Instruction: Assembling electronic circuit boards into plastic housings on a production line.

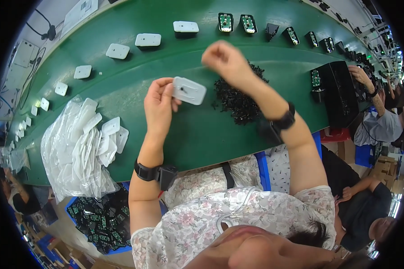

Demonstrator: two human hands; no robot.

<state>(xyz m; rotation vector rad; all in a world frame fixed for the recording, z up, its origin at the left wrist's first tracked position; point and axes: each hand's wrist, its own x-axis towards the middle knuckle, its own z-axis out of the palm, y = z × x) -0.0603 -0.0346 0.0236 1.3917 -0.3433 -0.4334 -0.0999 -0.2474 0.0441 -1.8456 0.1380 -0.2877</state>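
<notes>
white cover (191, 91) in left hand (160, 99), black-part pile (238, 104)

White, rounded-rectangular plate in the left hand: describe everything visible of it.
The white, rounded-rectangular, plastic-looking plate is thin, with a pale rim, faint molded lines on the face turned to the camera and a small dark spot toward its left end. The bare left hand grips that end between thumb and fingers, over the smooth green table. The plate's long side slants down to the right in the picture.

I saw a black plug (51, 32) upper left, brown boxes (384, 168) far right, a person in black (371, 201) lower right.
</notes>
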